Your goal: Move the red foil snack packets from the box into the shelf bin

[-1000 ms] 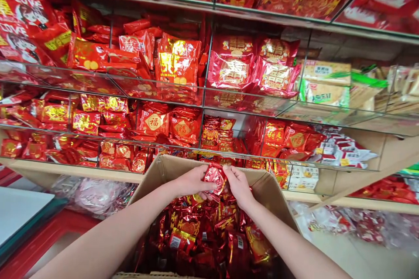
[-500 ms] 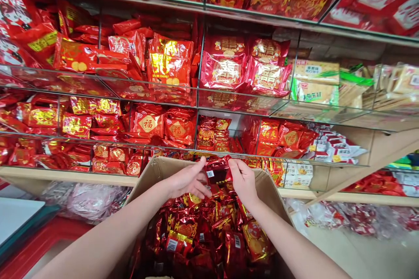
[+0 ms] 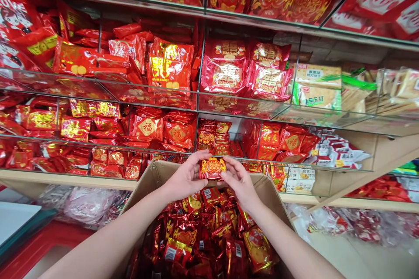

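Observation:
Between my two hands is a small red packet (image 3: 212, 168) with a gold emblem on its face, held above the far side of an open cardboard box (image 3: 144, 185). My left hand (image 3: 187, 176) grips the packet's left end between thumb and fingers. At its right end my right hand (image 3: 240, 183) pinches it the same way. Below, the box holds many shiny red and gold packets (image 3: 186, 235), some showing barcodes. Directly behind the held packet, similar small packets (image 3: 207, 137) stand stacked in a shelf compartment.
Shelves with clear front panels (image 3: 147, 96) hold red packets in rows. Pale cracker packs (image 3: 317, 83) sit at the right. Plastic-wrapped bundles (image 3: 87, 202) lie beneath the lowest shelf. A red tray or bin edge (image 3: 49, 244) is at the lower left.
The packet has turned from its barcode side to its emblem side. My left hand, open beside it before, now holds its left end.

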`<action>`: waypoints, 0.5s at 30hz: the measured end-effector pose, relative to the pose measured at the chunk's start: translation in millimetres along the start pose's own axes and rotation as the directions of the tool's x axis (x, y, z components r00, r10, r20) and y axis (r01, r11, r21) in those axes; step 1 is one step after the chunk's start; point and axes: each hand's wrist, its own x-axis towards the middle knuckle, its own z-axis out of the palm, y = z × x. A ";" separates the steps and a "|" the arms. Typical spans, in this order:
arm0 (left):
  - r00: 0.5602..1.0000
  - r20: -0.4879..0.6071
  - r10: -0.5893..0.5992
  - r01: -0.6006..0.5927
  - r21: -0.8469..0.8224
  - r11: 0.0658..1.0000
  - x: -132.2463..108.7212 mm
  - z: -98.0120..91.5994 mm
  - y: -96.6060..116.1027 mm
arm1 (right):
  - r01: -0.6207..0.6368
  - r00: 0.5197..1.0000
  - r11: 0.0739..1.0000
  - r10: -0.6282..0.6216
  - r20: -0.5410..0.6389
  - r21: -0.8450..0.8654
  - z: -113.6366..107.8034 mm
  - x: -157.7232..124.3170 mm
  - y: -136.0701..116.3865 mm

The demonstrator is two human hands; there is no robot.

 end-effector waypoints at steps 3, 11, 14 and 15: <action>0.997 0.020 -0.074 0.074 -0.002 0.997 1.2 -0.9 -2.3 | -0.057 0.998 0.991 0.056 0.008 0.121 2.6 0.8 2.0; 0.990 -0.087 -0.114 0.116 0.014 0.993 5.7 -5.9 -10.4 | -0.067 0.997 0.991 0.070 -0.020 0.118 -0.8 3.8 -0.2; 0.973 -0.169 -0.158 0.160 -0.004 0.987 5.7 -3.0 -15.1 | -0.066 0.996 0.988 0.074 -0.049 0.138 2.7 1.7 1.2; 0.964 -0.209 -0.165 0.163 -0.026 0.986 5.4 -1.1 -17.0 | -0.076 0.995 0.985 0.085 -0.053 0.152 4.6 0.3 2.3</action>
